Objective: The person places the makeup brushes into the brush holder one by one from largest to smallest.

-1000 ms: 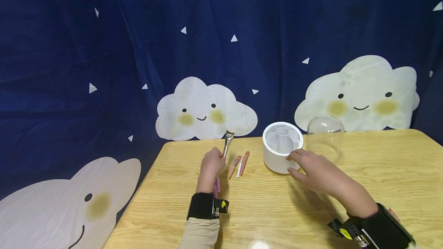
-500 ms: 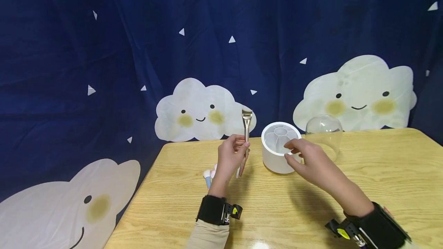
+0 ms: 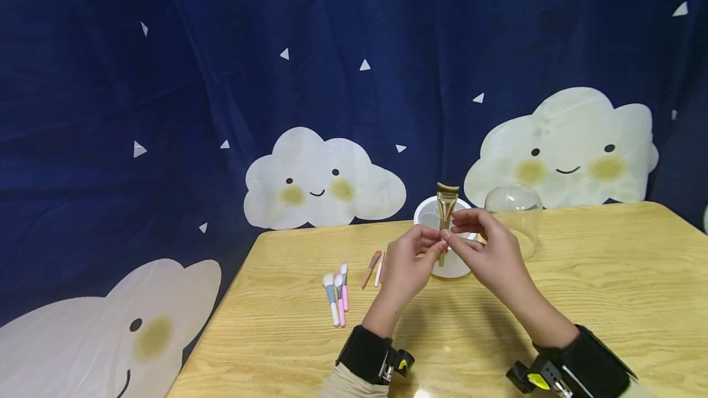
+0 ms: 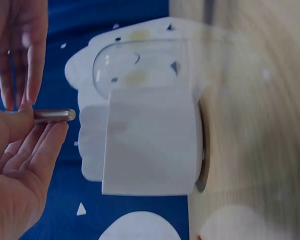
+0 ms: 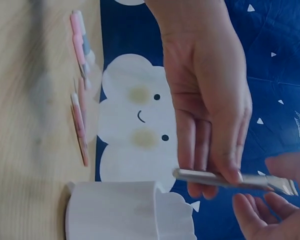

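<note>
My left hand [image 3: 409,263] pinches a flat-headed makeup brush [image 3: 446,201] by its handle, thumb against fingers. The gold-coloured brush stands upright, bristles up, in front of the white round holder [image 3: 449,269]. In the right wrist view the left hand [image 5: 210,90] grips the handle, whose rounded end sticks out past the fingers. My right hand [image 3: 492,250] is at the brush's upper part; its thumb and fingers [image 5: 247,212] lie on either side of the metal neck with a gap around it. The holder's divided top is partly hidden behind the hands.
A clear dome cover [image 3: 514,214] stands right of the holder. Several makeup brushes lie left of the hands: a blue-and-white one [image 3: 332,300] with pink ones [image 3: 342,303], and a slim brown one [image 3: 371,269] beside a white one [image 3: 379,269]. A dark curtain [image 3: 332,91] hangs behind the table.
My left hand has lifted the makeup brush off the left side and carried it right, to the front of the holder. The right hand has left the holder's rim and moved to the brush.
</note>
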`<move>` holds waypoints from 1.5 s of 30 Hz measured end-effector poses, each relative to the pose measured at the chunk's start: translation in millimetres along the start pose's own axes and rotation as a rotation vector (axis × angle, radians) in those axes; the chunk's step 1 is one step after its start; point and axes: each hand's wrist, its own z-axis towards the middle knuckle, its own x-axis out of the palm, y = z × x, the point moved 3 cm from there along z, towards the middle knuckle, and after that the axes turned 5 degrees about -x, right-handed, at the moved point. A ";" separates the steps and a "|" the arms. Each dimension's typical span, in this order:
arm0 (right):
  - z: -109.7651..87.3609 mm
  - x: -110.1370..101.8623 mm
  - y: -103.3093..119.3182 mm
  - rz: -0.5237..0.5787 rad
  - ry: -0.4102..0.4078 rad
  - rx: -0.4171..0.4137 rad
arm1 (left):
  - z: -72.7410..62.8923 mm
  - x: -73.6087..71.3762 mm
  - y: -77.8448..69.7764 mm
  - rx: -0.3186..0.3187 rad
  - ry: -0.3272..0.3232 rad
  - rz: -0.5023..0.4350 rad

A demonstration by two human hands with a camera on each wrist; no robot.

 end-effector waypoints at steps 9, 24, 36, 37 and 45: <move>7.6 0.2 -8.4 -0.006 -0.083 -0.019 | 3.3 10.8 -2.2 0.076 0.007 0.008; 31.4 -24.8 -25.8 -0.079 -0.187 -0.058 | 21.5 -5.4 18.5 0.068 -0.176 0.330; 56.9 -27.1 -22.7 -0.025 -0.266 -0.147 | 33.9 9.4 39.7 -0.090 -0.043 0.487; 58.3 -26.2 -22.0 -0.026 -0.264 -0.150 | 34.2 10.2 39.5 -0.089 -0.038 0.493; 65.0 -14.3 -28.3 -0.074 -0.237 -0.143 | 33.6 12.0 39.4 -0.065 -0.023 0.506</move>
